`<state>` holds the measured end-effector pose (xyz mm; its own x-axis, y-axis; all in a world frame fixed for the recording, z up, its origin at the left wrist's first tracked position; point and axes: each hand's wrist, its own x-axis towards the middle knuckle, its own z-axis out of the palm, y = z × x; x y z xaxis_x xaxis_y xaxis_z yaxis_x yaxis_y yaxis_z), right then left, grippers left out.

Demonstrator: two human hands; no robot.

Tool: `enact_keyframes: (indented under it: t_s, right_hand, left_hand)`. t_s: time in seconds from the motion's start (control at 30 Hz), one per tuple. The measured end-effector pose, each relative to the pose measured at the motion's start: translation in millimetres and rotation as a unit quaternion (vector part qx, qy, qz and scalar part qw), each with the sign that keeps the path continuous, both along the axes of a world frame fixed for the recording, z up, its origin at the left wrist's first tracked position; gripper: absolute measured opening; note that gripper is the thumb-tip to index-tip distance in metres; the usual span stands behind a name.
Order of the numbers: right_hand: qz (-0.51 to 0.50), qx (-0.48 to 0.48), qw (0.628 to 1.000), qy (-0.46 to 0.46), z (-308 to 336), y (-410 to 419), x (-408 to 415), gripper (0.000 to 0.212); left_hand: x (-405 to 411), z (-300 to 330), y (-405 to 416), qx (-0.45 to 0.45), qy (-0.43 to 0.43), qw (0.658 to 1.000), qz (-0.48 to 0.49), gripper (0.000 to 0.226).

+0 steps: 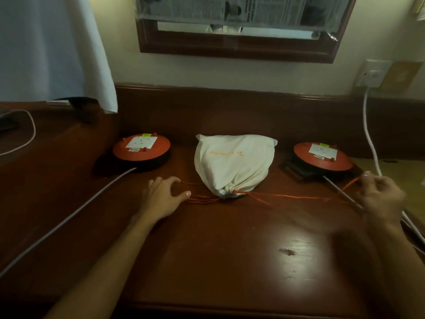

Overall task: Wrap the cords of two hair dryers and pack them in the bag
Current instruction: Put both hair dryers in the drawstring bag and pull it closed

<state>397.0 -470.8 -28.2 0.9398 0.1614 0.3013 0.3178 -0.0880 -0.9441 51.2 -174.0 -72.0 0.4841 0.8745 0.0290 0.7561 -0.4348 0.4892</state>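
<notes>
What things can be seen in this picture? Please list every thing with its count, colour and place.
drawstring bag: one, cream white with orange print, middle of the desk, mouth cinched shut
drawstrings: thin, orange, running left and right from the bag mouth along the desk
cord reels: two, orange tops with white socket plates, one left and one right of the bag
grey cables: two, one from each reel toward the near edge
white cable: one, hanging from the wall socket at right
desk: one, dark red-brown wood
mirror frame: one, dark wood, on the wall
white cloth: one, hanging upper left
left hand: flat on the desk, fingers by the strings
right hand: blurred, pinching a drawstring at right
</notes>
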Motion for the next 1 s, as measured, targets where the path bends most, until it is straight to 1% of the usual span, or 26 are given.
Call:
enact_keyframes:
  t_s: [0.03, 0.07, 0.1, 0.17, 0.27, 0.3, 0.33, 0.37, 0.43, 0.5, 0.53, 0.57, 0.6, 0.63, 0.67, 0.7, 0.73, 0.77, 0.83, 0.87, 0.9, 0.97, 1.0]
  right_hand:
    - [-0.024, 0.082, 0.995, 0.056, 6.8, -0.4, 1.5, 0.017]
    - [-0.035, 0.153, 0.982, 0.105, 12.4, -0.9, 3.7, 0.017]
    - [-0.033, 0.208, 0.967, 0.142, 16.8, -1.9, 5.2, 0.016]
    - [-0.003, 0.254, 0.949, 0.187, 17.5, -5.0, 10.2, 0.014]
    - [0.042, 0.263, 0.941, 0.208, 12.7, -7.9, 14.1, 0.014]
    - [0.046, 0.265, 0.940, 0.211, 11.6, -8.0, 14.8, 0.014]
    - [0.048, 0.263, 0.939, 0.215, 11.0, -7.9, 15.8, 0.014]
    - [0.051, 0.262, 0.939, 0.219, 10.1, -7.7, 15.9, 0.014]
    - [0.054, 0.265, 0.937, 0.219, 5.6, -8.3, 17.2, 0.017]
    - [0.064, 0.268, 0.935, 0.222, 2.0, -9.0, 18.2, 0.022]
    - [0.066, 0.266, 0.935, 0.226, 1.1, -9.2, 17.2, 0.022]
    - [0.064, 0.263, 0.934, 0.233, -0.8, -8.9, 17.8, 0.023]
    - [0.059, 0.258, 0.935, 0.238, -2.9, -8.8, 18.2, 0.022]
    - [0.055, 0.255, 0.935, 0.241, -5.9, -8.9, 19.1, 0.022]
    - [0.053, 0.253, 0.935, 0.244, -8.6, -9.5, 19.1, 0.021]
    - [0.051, 0.249, 0.935, 0.247, -10.1, -9.4, 18.3, 0.020]
    - [0.050, 0.243, 0.936, 0.251, -9.9, -9.2, 16.5, 0.019]
    - [0.048, 0.238, 0.936, 0.254, -9.1, -8.5, 14.5, 0.018]
    - [0.048, 0.228, 0.940, 0.251, -6.7, -7.2, 12.0, 0.018]
    - [0.053, 0.220, 0.943, 0.245, -5.3, -7.0, 11.5, 0.017]
    - [0.061, 0.212, 0.946, 0.237, -3.4, -6.1, 11.9, 0.017]
    - [0.092, 0.197, 0.951, 0.218, 3.7, -3.8, 13.8, 0.017]
    - [0.108, 0.186, 0.954, 0.208, 8.9, -2.3, 14.5, 0.017]
  left_hand:
    - [6.2, -3.5, -2.6, 0.052, 0.041, 0.998, 0.002, 0.034]
    - [9.9, -4.6, -4.4, 0.088, 0.049, 0.995, 0.004, 0.027]
    - [11.1, -4.9, -4.6, 0.099, 0.050, 0.994, 0.007, 0.025]
    - [7.8, -0.7, -3.3, 0.099, 0.040, 0.994, 0.000, 0.027]
    - [-7.0, 12.4, -3.0, 0.053, 0.014, 0.997, -0.050, 0.023]
    - [-13.4, 14.5, -2.3, 0.039, 0.026, 0.996, -0.076, 0.018]
    - [-20.5, 16.3, -2.8, 0.033, 0.062, 0.993, -0.093, 0.012]
    - [-27.8, 18.7, -3.6, 0.027, 0.111, 0.989, -0.097, 0.014]
    - [-41.0, 27.7, -3.3, 0.020, 0.197, 0.977, -0.083, 0.024]
    - [-49.1, 38.9, -4.2, 0.046, 0.258, 0.962, -0.073, 0.026]
    - [-50.5, 44.2, -5.0, 0.086, 0.283, 0.952, -0.076, 0.025]
    - [-51.4, 49.1, -4.1, 0.133, 0.281, 0.947, -0.077, 0.022]
    - [-51.6, 53.3, -2.8, 0.174, 0.247, 0.950, -0.078, 0.018]
    - [-51.7, 59.4, -2.9, 0.193, 0.177, 0.962, -0.073, 0.016]
    - [-52.8, 65.4, -2.0, 0.192, 0.076, 0.977, -0.062, 0.016]
    - [-53.8, 72.1, -2.2, 0.175, -0.038, 0.983, -0.043, 0.016]
    - [-54.4, 78.7, -0.6, 0.157, -0.142, 0.977, -0.011, 0.016]
    - [-54.8, 85.7, 1.2, 0.135, -0.230, 0.963, 0.022, 0.016]
    - [-54.2, 99.5, 5.0, 0.060, -0.362, 0.928, 0.066, 0.018]
    - [-53.2, 106.4, 7.2, 0.013, -0.398, 0.915, 0.070, 0.017]
    - [-52.7, 112.6, 12.0, -0.020, -0.402, 0.913, 0.068, 0.015]
    - [-50.4, 128.1, 23.9, -0.045, -0.345, 0.935, 0.064, 0.018]
    - [-49.1, 138.8, 31.2, -0.037, -0.322, 0.944, 0.069, 0.023]
